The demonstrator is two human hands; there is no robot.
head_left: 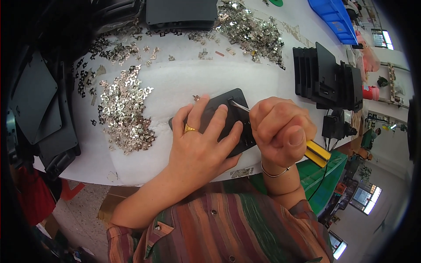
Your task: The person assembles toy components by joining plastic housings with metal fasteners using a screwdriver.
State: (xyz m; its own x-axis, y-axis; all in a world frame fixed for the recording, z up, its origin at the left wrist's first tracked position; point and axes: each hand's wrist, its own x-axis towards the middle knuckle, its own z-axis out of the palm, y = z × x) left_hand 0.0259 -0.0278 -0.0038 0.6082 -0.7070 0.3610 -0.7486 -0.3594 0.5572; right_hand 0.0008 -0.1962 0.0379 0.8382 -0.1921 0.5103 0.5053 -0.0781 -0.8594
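A dark plastic panel point(237, 97) with rounded corners lies flat on the white table in front of me. Spread across its top, the fingers of my left hand point(199, 140) press on it, a gold ring on one of them. My right hand point(280, 129) is closed round a screwdriver point(316, 153) with a yellow and black handle. Its metal shaft reaches left from my fist, and the tip meets the panel near its far edge. A small metal clip point(196, 97) lies beside the panel, by my left fingers.
A heap of small metal clips point(125, 114) lies left of my hands, and a larger heap point(254, 33) at the back. Black panels stand in a row point(315, 72) at the right; more black parts point(39, 101) are piled at the left. A blue bin point(335, 19) stands back right.
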